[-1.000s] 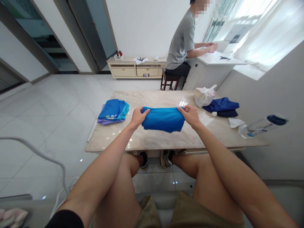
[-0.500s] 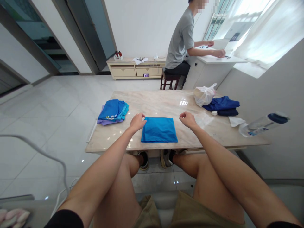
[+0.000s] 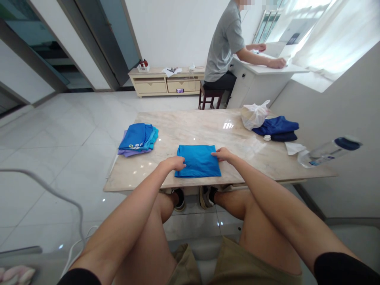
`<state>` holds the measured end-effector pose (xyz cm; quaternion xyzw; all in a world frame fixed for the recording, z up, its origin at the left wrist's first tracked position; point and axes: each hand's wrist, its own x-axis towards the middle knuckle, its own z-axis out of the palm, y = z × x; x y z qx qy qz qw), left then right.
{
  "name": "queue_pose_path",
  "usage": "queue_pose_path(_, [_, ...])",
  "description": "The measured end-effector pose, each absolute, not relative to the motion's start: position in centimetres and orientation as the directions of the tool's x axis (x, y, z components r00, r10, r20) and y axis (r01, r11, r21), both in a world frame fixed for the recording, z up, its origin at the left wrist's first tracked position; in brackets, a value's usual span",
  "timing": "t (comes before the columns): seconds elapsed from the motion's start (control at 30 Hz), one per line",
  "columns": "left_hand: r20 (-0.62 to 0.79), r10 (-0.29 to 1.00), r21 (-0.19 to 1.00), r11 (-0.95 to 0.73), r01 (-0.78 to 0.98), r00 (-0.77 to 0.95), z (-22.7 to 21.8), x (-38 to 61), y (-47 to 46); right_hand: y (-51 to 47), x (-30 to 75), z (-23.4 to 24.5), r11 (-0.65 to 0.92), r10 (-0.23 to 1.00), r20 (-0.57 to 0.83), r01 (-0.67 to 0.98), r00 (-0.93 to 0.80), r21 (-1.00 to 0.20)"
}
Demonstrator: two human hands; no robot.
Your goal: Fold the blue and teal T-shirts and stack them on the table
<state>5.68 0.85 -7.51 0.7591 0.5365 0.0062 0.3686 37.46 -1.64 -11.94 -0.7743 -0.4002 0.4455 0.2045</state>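
Observation:
A folded bright blue garment lies flat near the front edge of a marble table. My left hand rests palm down on its left edge, fingers stretched out. My right hand lies flat on its upper right corner, fingers extended. Neither hand grips the cloth. To the left sits a stack of folded blue, teal and purple garments.
A white plastic bag and dark blue folded clothes sit at the table's back right, with a tissue and a lying plastic bottle. A person in a grey shirt sits at a white desk behind. A cable crosses the floor at left.
The blue garment, held up between both hands a second ago, now lies folded on the table. Both hands let go, then came down flat on its edges.

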Motion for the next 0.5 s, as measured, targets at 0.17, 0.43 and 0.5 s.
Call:
queue_pose_path(0.17, [-0.419,0.809,0.472,-0.195,0.860,0.413,-6.7,4.3,0.9,0.1,35.6,-11.8,-0.636,0.771,-0.558,0.361,0.306,-0.682])
queue_pose_path(0.43, [-0.391,0.827,0.435,-0.221,0.873,0.404,-5.5,5.3,0.6,-0.1,36.5,-11.0,-0.710,0.701,-0.691,0.253,0.176,-0.657])
queue_pose_path(0.5, [-0.384,0.830,0.437,-0.223,0.871,0.405,-5.0,6.6,0.4,-0.7,37.5,-11.0,-0.658,0.753,-0.636,0.243,0.172,-0.713])
